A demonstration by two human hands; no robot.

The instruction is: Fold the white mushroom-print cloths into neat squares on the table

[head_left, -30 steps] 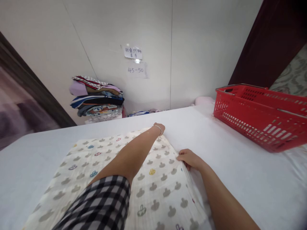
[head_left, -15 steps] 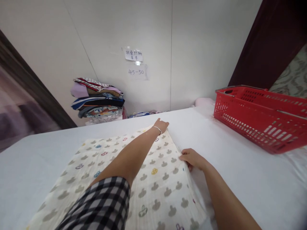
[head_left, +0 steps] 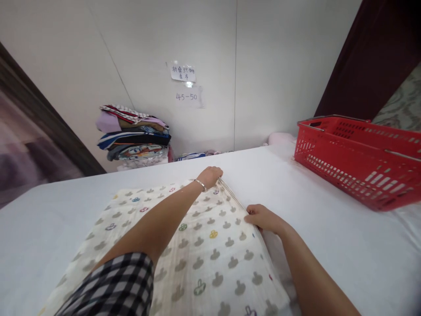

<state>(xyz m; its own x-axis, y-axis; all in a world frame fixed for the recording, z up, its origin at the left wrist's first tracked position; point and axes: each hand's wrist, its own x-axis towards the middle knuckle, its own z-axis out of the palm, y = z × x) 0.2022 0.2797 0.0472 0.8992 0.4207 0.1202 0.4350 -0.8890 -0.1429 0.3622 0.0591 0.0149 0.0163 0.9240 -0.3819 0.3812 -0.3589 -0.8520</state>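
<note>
Listener: How are the arms placed?

Describer: Taking 12 o'clock as straight ahead, the left arm enters from 7 o'clock in a checked sleeve (head_left: 115, 285). It stretches over a pale cloth (head_left: 200, 265) towards 1 o'clock, ending in the left hand (head_left: 211, 176), back upward, with a thin bracelet (head_left: 200, 184) at the wrist. The bare right forearm comes in from 5 o'clock, angled towards 11. Its right hand (head_left: 265, 218) sits nearer the person.

Listener: And the cloth, which way does it point?

Describer: It lies flat on a white table (head_left: 332, 245), printed with grey and a few coloured mushroom shapes. Its far edge runs from 11 to 1 o'clock; its right edge slants towards 5. The near end is cut off by the view, so I cannot tell the long axis.

Listener: Where is it relative to the grip?

Describer: The left fingers are curled closed on the far right corner, their tips hidden. The right thumb and fingers pinch the right edge partway down. Most of the cloth spreads from 7 to 9 o'clock of the right hand.

Listener: What else is around?

Describer: A red basket (head_left: 350, 164) at 2 o'clock and a stack of folded fabrics (head_left: 134, 138) at 11.
</note>
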